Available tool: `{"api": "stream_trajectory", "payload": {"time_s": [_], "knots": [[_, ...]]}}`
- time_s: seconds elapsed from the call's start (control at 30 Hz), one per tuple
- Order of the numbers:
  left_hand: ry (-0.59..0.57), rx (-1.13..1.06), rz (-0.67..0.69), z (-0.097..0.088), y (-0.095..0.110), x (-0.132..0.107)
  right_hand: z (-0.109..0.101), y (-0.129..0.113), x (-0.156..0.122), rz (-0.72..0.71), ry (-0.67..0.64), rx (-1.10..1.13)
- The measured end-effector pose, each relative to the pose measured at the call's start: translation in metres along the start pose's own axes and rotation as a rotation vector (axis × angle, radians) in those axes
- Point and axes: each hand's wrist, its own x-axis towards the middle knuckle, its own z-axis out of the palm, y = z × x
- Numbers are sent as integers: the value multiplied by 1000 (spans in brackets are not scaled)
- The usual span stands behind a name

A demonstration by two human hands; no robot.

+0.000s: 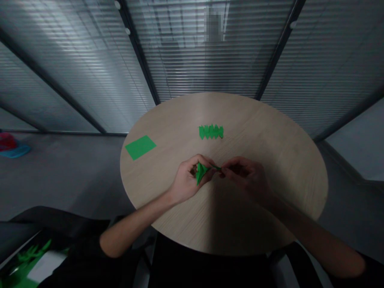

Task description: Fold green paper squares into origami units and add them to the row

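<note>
Centrally, over the near half of the round surface [282, 136], both hands meet around the folded green paper [201, 173]. The left hand [192, 176] grips it, fingers curled round, while the fingertips of the right hand [240, 170] pinch at its thin end. From there the wood runs well out to the right edge; the near edge curves below the forearms, and a dark shadow [240, 224] falls towards it.

Just beyond the hands lies a zigzag green strip [211, 131]. A flat green sheet [140, 147] sits near the left edge, apart from the left hand. Past the far edge stand panels with blinds [207, 68]. On the floor [90, 172], far left, is a red and blue object [15, 152], too blurred to name.

At lower left, what seems an open box [21, 249] holds green pieces [31, 254] and something white [46, 266].
</note>
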Motion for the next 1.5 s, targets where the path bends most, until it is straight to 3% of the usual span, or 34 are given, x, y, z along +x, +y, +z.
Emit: {"api": "stream_trajectory", "payload": {"time_s": [0.4,0.87,1.5], "knots": [[-12,58,-22,-1,2,2,-2,3,-1,-3,-51,-45],[-34,96,-22,-2,3,1,-3,-3,3,88,-82,-41],[-48,111,46,-4,5,1,-5,-3,2,47,-100,1]]}}
